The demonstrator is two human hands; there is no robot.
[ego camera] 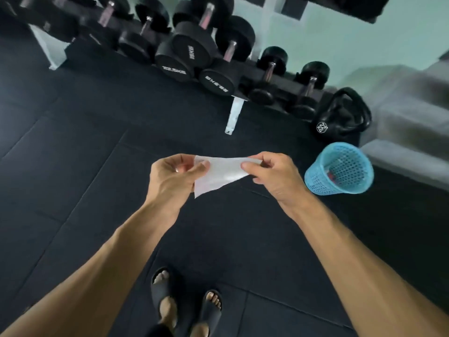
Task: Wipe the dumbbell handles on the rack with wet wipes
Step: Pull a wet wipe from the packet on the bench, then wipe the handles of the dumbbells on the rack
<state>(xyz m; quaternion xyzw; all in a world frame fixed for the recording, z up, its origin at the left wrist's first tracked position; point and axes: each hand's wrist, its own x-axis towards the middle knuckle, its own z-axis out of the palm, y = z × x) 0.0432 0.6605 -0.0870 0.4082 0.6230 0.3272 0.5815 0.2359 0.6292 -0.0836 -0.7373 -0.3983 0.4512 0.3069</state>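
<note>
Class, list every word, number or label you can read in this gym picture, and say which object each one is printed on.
"22.5KG", seen upside down, on the end of the front dumbbell on the rack.
A similar white weight marking on the end of the neighbouring dumbbell: blurred, only "KG" is fairly clear.
A short vertical marking on the larger dumbbell behind them: too blurred to read.
A round white mark on the kettlebell: seems to be a weight number, not legible.

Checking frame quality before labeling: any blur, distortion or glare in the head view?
Head view: strong wide-angle bend, dumbbell rack tilts and curves; upper-left dumbbells and right-edge steps are smeared; wet wipe sharp between left hand and right hand; lighting dim, flat, greenish; no glare.
</note>
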